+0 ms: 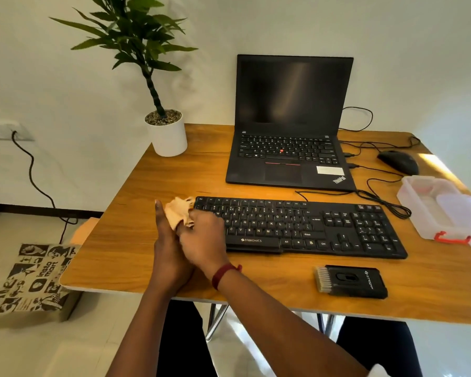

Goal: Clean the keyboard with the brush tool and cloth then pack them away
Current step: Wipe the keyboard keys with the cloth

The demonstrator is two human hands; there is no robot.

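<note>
Near the wooden desk's [125, 240] left edge, the left hand [169, 248] and right hand [204, 236] clutched a crumpled tan cloth [178, 210] beside the black keyboard's [297, 227] end, probably bunching it for wiping; the black brush tool [351, 281] lay near the front edge.

- Rectangular wooden table [136, 240], warm brown grain top, pale edge, metal legs; carries 6 items and their leads.
- White cylindrical pot [169, 137], pebble-topped, holding 1 green leafy plant; far left corner.
- Black ThinkPad laptop [288, 148], lid open, screen dark; far centre.
- Black wired mouse [399, 161]; right of the laptop.
- Black full-size Zebronics keyboard [310, 227]; just in front of the laptop.
- Thin black cables [378, 198]; looped between laptop, mouse and keyboard.
- Clear plastic box [430, 213], red latch, open; right edge.
- Black flat brush tool [351, 281], pale bristles on its left end; near edge, in front of the keyboard.
</note>
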